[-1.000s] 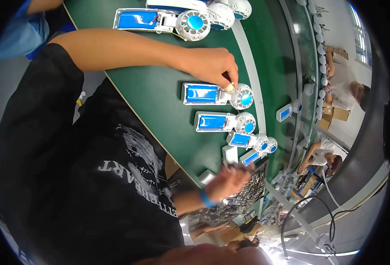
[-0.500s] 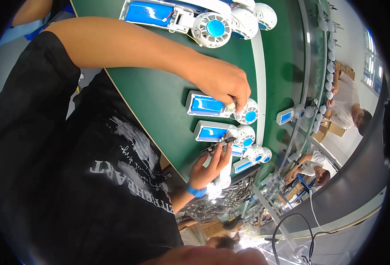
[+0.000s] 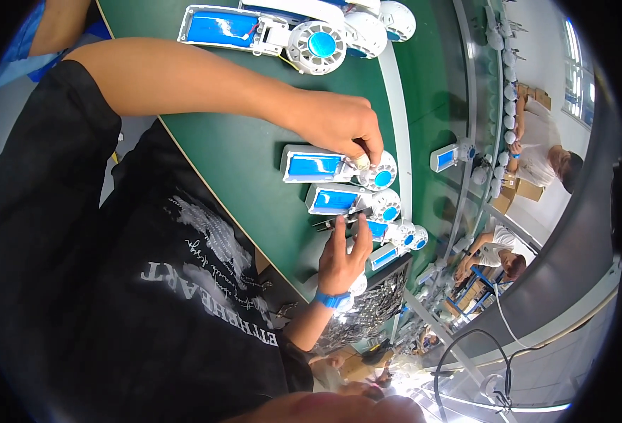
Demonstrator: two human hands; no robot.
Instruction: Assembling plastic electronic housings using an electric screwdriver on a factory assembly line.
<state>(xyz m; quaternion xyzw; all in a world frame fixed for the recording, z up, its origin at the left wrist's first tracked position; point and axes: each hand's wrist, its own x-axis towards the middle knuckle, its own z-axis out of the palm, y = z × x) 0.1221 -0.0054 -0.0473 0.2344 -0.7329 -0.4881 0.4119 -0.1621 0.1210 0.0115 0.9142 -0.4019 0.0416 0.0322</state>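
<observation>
The grip of the left hand (image 3: 339,125) is pinched shut on a small pale piece (image 3: 361,163), at the joint between the body and the round end of the first unit (image 3: 334,168). The right hand (image 3: 339,264) reaches in from the other side, two fingers stretched toward the second unit (image 3: 354,201); a thin dark thing (image 3: 323,225) shows by its fingertips, and whether this grip holds it cannot be told.

The work looks partway along. The first unit lies on the surface (image 3: 220,156) with its blue pack (image 3: 313,166) seated and exposed. The second unit and two more (image 3: 385,258) beyond it also show their packs, so closing them up appears undone. What is finished inside the joint is hidden by the fingers.

The near edge of the surface slants past the person's body, with a bare stretch between it and the first unit. More room lies under the left forearm, up to the upper units (image 3: 272,37). The first and second units sit close together, leaving little space between them. Their round ends come near the pale strip (image 3: 398,99) along the far side. Past the right hand, a heap of small shiny parts (image 3: 371,307) crowds that end.
</observation>
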